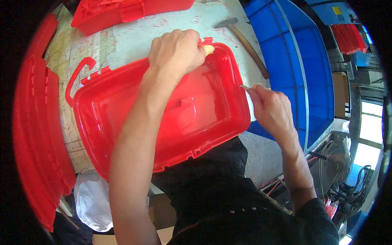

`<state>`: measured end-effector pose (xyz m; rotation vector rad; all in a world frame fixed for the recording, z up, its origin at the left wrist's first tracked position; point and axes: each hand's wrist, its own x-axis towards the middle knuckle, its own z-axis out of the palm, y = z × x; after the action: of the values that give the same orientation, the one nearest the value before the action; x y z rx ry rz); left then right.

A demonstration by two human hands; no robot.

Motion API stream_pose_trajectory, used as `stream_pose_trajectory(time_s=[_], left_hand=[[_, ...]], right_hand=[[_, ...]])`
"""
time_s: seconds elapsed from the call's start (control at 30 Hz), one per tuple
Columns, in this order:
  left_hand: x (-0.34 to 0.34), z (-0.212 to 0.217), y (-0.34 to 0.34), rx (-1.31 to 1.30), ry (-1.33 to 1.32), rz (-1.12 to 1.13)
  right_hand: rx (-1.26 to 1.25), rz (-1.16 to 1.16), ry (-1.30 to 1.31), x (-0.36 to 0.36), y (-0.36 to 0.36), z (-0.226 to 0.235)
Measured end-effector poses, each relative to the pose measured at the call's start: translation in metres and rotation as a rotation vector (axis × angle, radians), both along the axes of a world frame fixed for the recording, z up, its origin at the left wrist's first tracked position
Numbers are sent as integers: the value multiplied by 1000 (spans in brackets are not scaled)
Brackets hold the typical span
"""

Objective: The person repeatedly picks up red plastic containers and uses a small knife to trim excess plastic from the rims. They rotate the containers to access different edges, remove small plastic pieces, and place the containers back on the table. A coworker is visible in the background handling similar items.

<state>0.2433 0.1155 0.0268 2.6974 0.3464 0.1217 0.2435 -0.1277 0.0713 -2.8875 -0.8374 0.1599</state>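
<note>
A red plastic box or lid (200,87), hollow side up, lies tilted across the near table edge and reaches over my lap. My left hand (175,51) is closed over its far rim, with a pale yellow cover on one digit. A red hook-shaped handle (75,79) sticks out at its left corner. At the right rim, my right hand (271,106) is closed on a small metal-tipped tool (244,87). Only the tip shows, at the rim; the rest is hidden in my fingers, so its kind is unclear.
A hammer (247,45) with a wooden handle lies beyond the box, beside a blue crate (286,53). Stacked red plastic parts (41,122) stand at the left. Another red box (122,12) sits at the back. Thin red shavings litter the pale tabletop (163,22). A white bag (94,200) hangs lower left.
</note>
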Motion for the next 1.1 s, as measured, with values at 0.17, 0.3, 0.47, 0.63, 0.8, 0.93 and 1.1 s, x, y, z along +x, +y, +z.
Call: stream_pose_trajectory(time_s=[0.17,0.3,0.47,0.63,0.8,0.93,1.1], left_hand=[[0,1,1,-54,57,12],[0,4,1,-18,57,-1],[1,4,3,-7,52,8],[1,1,1,5,69,16],[0,20,50,27,87,179],[-58,31,139,12,-106,337],[-215,38,128,-963,35,686]], right_hand=[[-71,-21,19,-13,-14,2],[-117,48,94,-26,-29,20],[36,35,312,-28,-40,43],[455,-140,210,-5,-11,-4],[614,-259,219,-16,-38,-35],[745,-318,297,-21,-94,-46],[963,-363,798,-62,-117,-82]])
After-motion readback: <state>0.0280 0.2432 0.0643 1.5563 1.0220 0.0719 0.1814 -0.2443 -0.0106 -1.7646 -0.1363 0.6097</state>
